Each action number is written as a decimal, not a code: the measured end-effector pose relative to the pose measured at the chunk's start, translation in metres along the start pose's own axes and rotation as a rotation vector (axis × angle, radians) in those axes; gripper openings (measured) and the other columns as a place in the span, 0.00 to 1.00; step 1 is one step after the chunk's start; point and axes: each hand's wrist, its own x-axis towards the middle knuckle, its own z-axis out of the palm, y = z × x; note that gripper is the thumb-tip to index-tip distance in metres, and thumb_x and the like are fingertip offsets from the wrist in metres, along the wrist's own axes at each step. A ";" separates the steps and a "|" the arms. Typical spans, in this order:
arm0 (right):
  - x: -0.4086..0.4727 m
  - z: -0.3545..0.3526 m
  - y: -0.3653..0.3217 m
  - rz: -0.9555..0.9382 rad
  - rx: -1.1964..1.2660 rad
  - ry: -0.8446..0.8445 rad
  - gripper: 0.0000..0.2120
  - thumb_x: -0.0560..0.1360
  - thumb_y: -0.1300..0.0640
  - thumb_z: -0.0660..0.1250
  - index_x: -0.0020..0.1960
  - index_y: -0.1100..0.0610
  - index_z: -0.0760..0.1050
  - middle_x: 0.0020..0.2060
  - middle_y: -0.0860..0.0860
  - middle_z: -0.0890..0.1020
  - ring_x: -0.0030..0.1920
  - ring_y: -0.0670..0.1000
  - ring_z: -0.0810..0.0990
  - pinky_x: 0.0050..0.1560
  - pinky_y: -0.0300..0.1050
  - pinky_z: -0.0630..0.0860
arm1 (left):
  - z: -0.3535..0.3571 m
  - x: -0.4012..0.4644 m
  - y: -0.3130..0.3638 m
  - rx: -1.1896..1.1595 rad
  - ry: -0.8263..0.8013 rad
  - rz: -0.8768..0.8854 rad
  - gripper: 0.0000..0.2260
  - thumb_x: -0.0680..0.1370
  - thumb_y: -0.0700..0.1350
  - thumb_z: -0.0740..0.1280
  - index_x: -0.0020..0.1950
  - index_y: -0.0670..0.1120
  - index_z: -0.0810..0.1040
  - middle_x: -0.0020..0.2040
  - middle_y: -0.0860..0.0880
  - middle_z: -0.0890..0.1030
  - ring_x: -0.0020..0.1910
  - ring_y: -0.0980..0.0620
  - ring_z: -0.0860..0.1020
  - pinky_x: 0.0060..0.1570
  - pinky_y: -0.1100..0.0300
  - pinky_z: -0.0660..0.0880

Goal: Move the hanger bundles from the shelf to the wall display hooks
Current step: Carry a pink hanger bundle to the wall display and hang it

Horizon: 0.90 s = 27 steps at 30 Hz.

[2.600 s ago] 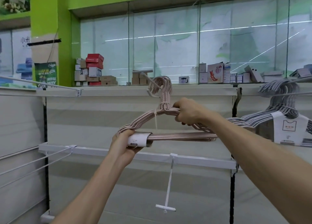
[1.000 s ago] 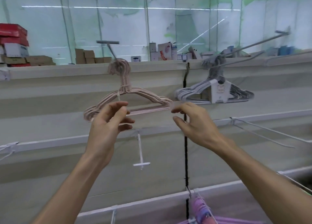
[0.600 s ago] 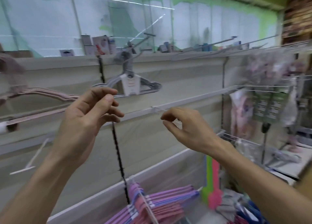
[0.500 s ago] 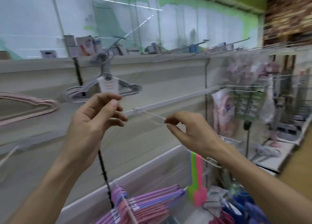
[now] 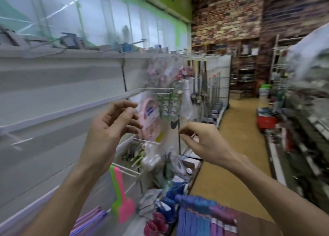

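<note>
My left hand (image 5: 108, 129) is raised in front of the white wall panel (image 5: 53, 96), fingers loosely curled and apart, holding nothing. My right hand (image 5: 201, 139) hangs at the same height, fingers bent, also empty. The view is blurred from turning. Purple and pink hanger bundles (image 5: 89, 221) lie on the low shelf at the bottom left. More blue and purple hanger bundles (image 5: 201, 216) lie at the bottom centre. The pink bundle hung on the wall hook is out of view.
Wire hooks (image 5: 156, 91) jut from the wall with bagged goods (image 5: 151, 114) hanging on them. Green and pink flat tools (image 5: 121, 196) hang lower down. A yellow-floored aisle (image 5: 231, 146) runs ahead, with stocked shelves (image 5: 302, 129) on the right and a brick wall (image 5: 231, 18) behind.
Both hands let go of the pink hanger bundle, left hanging on the wall hook. The view has swung right along the aisle; the hung bundles have left the frame.
</note>
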 end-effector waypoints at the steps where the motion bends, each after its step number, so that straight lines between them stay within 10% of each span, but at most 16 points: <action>1: -0.004 -0.005 0.015 0.030 -0.011 0.004 0.06 0.78 0.56 0.68 0.54 0.54 0.81 0.44 0.45 0.83 0.44 0.43 0.80 0.46 0.38 0.77 | 0.013 0.007 -0.009 -0.003 -0.021 -0.011 0.06 0.77 0.45 0.67 0.51 0.46 0.81 0.40 0.47 0.80 0.39 0.46 0.80 0.41 0.56 0.78; 19: -0.051 0.020 0.271 0.631 -0.183 -0.117 0.07 0.80 0.54 0.66 0.57 0.52 0.80 0.47 0.44 0.83 0.48 0.41 0.80 0.50 0.41 0.80 | 0.170 0.141 -0.247 0.012 -0.338 -0.174 0.05 0.81 0.38 0.64 0.54 0.41 0.78 0.38 0.53 0.81 0.39 0.51 0.81 0.40 0.60 0.79; 27: -0.056 0.059 0.384 0.896 -0.219 -0.135 0.10 0.81 0.51 0.63 0.59 0.49 0.78 0.48 0.41 0.82 0.48 0.40 0.80 0.48 0.40 0.80 | 0.224 0.209 -0.373 -0.004 -0.469 -0.278 0.05 0.81 0.41 0.65 0.55 0.45 0.79 0.45 0.40 0.81 0.42 0.48 0.82 0.43 0.59 0.80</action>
